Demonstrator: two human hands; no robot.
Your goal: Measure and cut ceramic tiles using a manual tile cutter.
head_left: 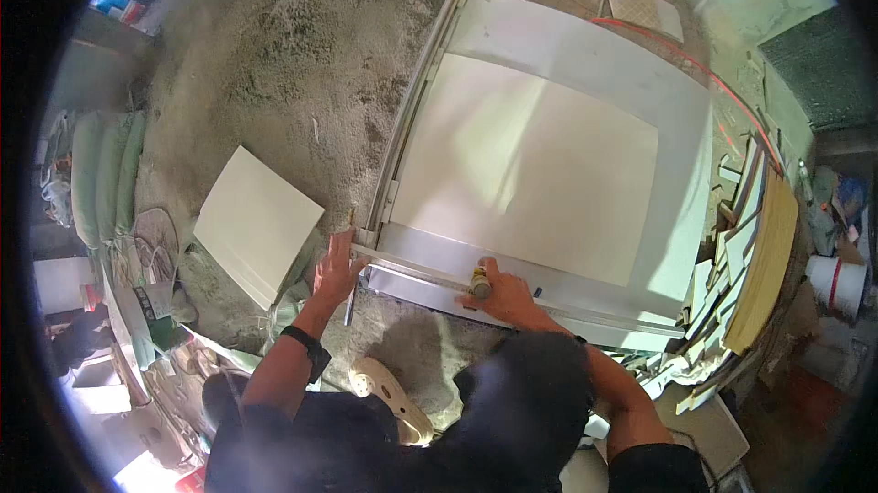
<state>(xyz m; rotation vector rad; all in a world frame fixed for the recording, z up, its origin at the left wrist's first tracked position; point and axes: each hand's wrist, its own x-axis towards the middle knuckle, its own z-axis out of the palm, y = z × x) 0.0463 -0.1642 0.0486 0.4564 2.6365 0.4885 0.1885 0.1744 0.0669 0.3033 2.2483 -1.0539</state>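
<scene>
A large pale tile lies on a bigger white slab on the sandy ground. A long metal straightedge runs across the slab's near edge, and a second rail runs up its left side. My left hand presses flat on the corner where the two rails meet. My right hand is closed around a small yellowish handled tool held against the straightedge.
A smaller square tile lies on the sand to the left. Broken tile pieces and stacked boards pile up on the right, beside a white bucket. Green sacks lean at far left. My sandalled foot is below.
</scene>
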